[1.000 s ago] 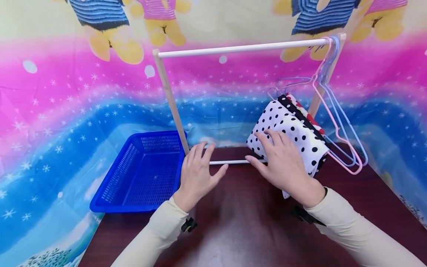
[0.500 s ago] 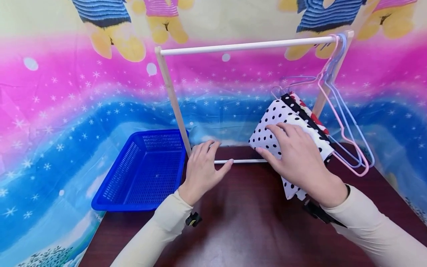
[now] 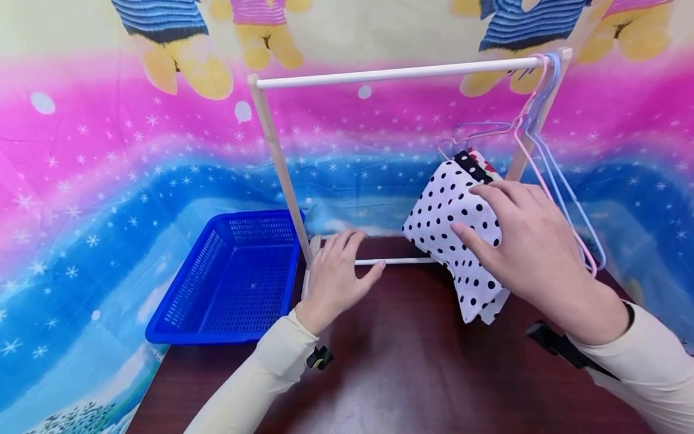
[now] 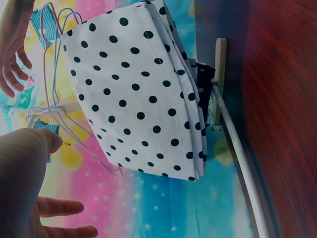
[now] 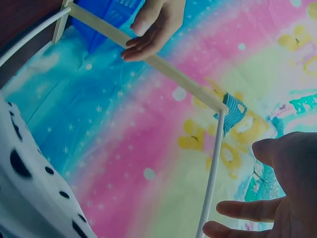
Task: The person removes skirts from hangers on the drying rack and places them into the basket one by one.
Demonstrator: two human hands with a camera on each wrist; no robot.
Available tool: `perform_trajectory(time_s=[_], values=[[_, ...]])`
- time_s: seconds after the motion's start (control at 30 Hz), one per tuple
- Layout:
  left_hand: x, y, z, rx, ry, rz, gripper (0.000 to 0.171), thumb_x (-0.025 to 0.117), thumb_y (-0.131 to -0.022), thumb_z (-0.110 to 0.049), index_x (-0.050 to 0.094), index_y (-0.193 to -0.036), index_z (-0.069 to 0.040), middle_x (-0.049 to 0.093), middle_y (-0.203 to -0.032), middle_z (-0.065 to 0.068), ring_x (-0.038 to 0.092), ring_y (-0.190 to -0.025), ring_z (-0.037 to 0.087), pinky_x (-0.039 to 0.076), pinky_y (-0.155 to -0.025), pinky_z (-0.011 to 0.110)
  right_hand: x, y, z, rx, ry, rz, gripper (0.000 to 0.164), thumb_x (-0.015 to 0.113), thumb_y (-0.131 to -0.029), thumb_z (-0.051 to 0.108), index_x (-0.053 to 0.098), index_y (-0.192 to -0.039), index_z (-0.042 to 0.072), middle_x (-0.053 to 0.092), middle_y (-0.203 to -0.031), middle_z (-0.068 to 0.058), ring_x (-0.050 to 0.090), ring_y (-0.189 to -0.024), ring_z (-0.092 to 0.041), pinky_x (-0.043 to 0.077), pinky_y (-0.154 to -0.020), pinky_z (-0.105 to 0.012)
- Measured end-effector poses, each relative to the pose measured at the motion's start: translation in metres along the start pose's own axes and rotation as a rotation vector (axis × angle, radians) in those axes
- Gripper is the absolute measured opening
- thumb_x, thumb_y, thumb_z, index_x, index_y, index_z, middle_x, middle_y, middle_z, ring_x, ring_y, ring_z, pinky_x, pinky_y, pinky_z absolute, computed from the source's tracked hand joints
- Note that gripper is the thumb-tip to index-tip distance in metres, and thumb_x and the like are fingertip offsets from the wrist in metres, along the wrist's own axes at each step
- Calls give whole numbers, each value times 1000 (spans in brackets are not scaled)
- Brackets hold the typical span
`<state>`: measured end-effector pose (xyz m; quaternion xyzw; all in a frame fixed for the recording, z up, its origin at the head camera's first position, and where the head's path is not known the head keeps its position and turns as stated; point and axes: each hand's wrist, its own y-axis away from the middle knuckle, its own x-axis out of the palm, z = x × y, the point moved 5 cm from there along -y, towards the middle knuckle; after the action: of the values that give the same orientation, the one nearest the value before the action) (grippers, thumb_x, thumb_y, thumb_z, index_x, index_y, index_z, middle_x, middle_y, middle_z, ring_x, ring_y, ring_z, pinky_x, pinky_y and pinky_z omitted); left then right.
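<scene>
A white cloth with black dots [image 3: 441,217] hangs folded over a hanger at the right end of a small rack. Behind it show a black dotted cloth [image 3: 469,167] and a red-and-white one [image 3: 481,161]. Pink [image 3: 537,158] and blue [image 3: 576,205] hangers hook over the rack's white top bar [image 3: 396,75]. My right hand [image 3: 537,241], fingers loosely bent and holding nothing, is before the right part of the white cloth and hides some of it. My left hand [image 3: 337,274] hovers with spread thumb near the rack's left post [image 3: 279,160], nothing in its grasp.
A blue plastic basket [image 3: 154,328] stands left of the rack on the dark red wooden table [image 3: 401,361]. A white lower bar [image 3: 403,261] crosses the rack near the tabletop. A colourful printed backdrop [image 3: 352,163] hangs behind everything.
My right hand has moved right and a little up across the dotted cloth, uncovering its left and lower parts. My left hand has drifted slightly right. The cloths stay on the rack.
</scene>
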<state>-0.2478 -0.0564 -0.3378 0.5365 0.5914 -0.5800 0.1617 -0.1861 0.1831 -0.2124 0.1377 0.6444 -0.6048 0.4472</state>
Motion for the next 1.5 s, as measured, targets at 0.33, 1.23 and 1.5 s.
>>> perform_trajectory(time_s=[0.33,1.23,1.5], values=[[6,0,-6,-5,13,42,59,62,-93,-55,58,-138,-17,60,-142,6,55,-133,28,52,-103,51,-17,-8,-23,75,23,7,58,78,-87,31,60,-133,1,60,-127,-28,53,-114,-48,43,-91,-68],[18,5,-11,11,12,31,58,62,-92,-58,61,-134,-18,62,-139,5,57,-129,27,52,-102,48,-7,-17,-83,291,119,225,66,53,-99,56,52,-134,0,51,-80,-19,49,-64,-33,36,-45,-43],[24,8,-8,-18,24,69,60,62,-92,-57,61,-136,-17,63,-139,7,56,-131,29,50,-105,49,-3,-17,-90,176,140,147,26,51,-105,12,57,-120,-9,58,-70,-25,49,-53,-31,38,-42,-44]])
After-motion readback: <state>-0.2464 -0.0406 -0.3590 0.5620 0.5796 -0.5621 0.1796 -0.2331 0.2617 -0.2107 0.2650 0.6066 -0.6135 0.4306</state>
